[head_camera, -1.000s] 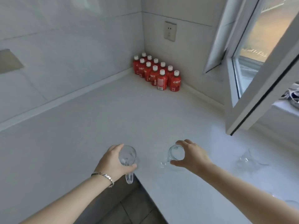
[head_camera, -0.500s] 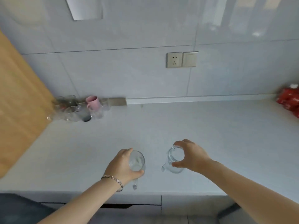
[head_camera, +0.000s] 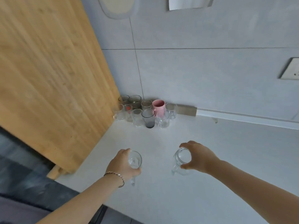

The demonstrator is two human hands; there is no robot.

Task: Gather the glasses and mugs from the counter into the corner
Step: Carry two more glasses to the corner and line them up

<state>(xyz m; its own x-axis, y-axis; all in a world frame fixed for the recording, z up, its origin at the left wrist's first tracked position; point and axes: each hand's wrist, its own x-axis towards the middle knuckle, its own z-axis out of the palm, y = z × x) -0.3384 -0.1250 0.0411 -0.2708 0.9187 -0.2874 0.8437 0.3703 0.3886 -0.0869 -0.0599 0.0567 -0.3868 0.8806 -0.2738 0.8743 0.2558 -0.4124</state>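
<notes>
My left hand (head_camera: pixel 121 165) grips a clear glass mug (head_camera: pixel 135 160) from its side, its handle hanging down toward me. My right hand (head_camera: pixel 199 156) holds a second clear glass mug (head_camera: pixel 182 159) by the rim, handle to the left. Both mugs are above the white counter (head_camera: pixel 210 183). In the far corner stands a cluster of several glasses, with a pink mug (head_camera: pixel 158 107) and a dark grey tumbler (head_camera: pixel 148 118) among them.
A tall wooden panel (head_camera: pixel 48 78) rises along the left and bounds the corner. The tiled wall behind carries a socket plate (head_camera: pixel 290 69) at the right. The counter's front edge runs diagonally at lower left, with dark floor below.
The view has swung left from the window corner with red bottles to the corner with the glass cluster. Both hands kept hold of their mugs and are now closer to the cluster.
</notes>
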